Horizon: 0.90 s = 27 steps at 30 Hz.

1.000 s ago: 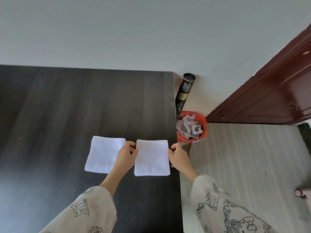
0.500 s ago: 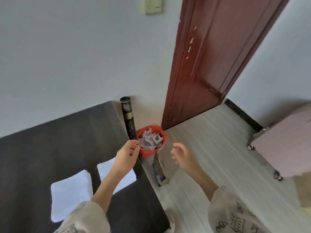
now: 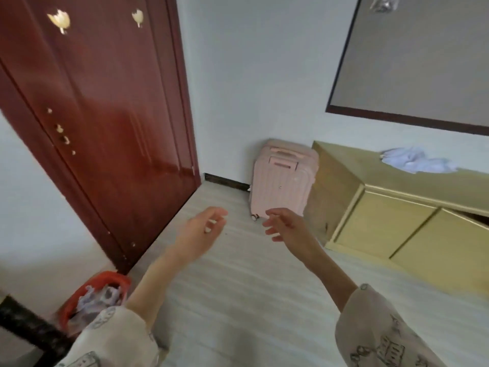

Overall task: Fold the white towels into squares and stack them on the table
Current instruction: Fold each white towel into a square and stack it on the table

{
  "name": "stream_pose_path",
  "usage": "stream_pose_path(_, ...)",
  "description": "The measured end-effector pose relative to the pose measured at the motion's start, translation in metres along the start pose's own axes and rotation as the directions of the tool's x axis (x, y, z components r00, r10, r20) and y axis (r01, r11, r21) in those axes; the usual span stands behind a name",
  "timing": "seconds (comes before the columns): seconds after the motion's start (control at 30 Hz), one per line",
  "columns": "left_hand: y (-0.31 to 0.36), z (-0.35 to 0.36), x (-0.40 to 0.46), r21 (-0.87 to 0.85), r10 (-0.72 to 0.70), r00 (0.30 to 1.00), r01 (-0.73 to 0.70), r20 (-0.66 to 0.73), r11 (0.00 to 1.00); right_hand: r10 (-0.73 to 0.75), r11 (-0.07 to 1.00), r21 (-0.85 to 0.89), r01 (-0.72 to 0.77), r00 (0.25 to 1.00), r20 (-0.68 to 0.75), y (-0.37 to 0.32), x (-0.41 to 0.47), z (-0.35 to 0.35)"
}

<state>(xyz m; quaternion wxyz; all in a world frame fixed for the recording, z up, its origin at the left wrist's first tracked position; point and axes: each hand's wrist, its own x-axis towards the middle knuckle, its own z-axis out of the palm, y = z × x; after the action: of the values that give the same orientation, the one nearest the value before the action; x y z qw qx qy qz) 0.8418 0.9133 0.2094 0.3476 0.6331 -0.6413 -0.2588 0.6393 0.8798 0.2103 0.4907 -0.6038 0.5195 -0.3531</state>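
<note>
A heap of loose white towels (image 3: pixel 418 160) lies on top of a yellow cabinet (image 3: pixel 383 221) at the right. My left hand (image 3: pixel 198 234) and my right hand (image 3: pixel 288 229) are both held out in the air over the floor, fingers apart, with nothing in them. They are well short of the heap. Only a dark corner of the table (image 3: pixel 23 324) shows at the bottom left. The folded towels on it are out of view.
A red-brown door (image 3: pixel 105 115) stands at the left. A pink suitcase (image 3: pixel 283 181) stands against the wall between the door and the cabinet. A red waste bin (image 3: pixel 98 295) full of rubbish sits beside the table corner. Pale floor lies ahead.
My view has swung right from the table to the room. Both hands have let go of the folded towel and now reach out empty over the floor.
</note>
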Motion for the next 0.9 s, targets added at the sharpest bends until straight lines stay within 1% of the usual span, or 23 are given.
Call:
stream_pose_path(0.1, 0.052, 0.078, 0.034, -0.082, 0.061, 0.996, -0.056, 0.06, 0.995, -0.017, 1.0, 0.016, 0.019, 0.993, -0.115, 0.007, 0.005, -0.095)
stream_pose_path(0.2, 0.1, 0.145, 0.062, -0.114, 0.145, 0.978, -0.129, 0.148, 0.985, -0.021, 0.999, 0.024, 0.027, 0.975, -0.219, 0.017, 0.005, -0.178)
stream_pose_path(0.3, 0.143, 0.197, 0.092, -0.155, 0.211, 0.953, -0.18, 0.219, 0.971, 0.005, 1.0, 0.024, 0.002, 0.958, -0.287, 0.036, 0.009, -0.243)
stream_pose_path(0.4, 0.17, 0.244, 0.13, -0.176, 0.244, 0.932, -0.202, 0.266, 0.963, 0.045, 0.998, 0.053, -0.029, 0.939, -0.34, 0.06, 0.024, -0.296)
stream_pose_path(0.5, 0.188, 0.291, 0.173, -0.157, 0.276, 0.91, -0.237, 0.309, 0.959, 0.071, 0.997, 0.061, -0.053, 0.93, -0.362, 0.085, 0.049, -0.344)
stream_pose_path(0.63, 0.209, 0.359, 0.242, -0.151, 0.304, 0.885, -0.267, 0.352, 0.952, 0.099, 0.994, 0.077, -0.075, 0.922, -0.375, 0.117, 0.105, -0.412)
stream_pose_path(0.77, 0.239, 0.423, 0.33, -0.177, 0.283, 0.894, -0.234, 0.348, 0.956, 0.11, 0.994, 0.066, -0.091, 0.907, -0.406, 0.143, 0.176, -0.488)
stream_pose_path(0.83, 0.258, 0.453, 0.371, -0.172, 0.257, 0.907, -0.21, 0.334, 0.962, 0.124, 0.992, 0.046, -0.115, 0.91, -0.395, 0.15, 0.208, -0.524)
stream_pose_path(0.9, 0.278, 0.48, 0.407, -0.188, 0.253, 0.906, -0.198, 0.34, 0.962, 0.123, 0.992, 0.039, -0.118, 0.91, -0.395, 0.156, 0.237, -0.56)
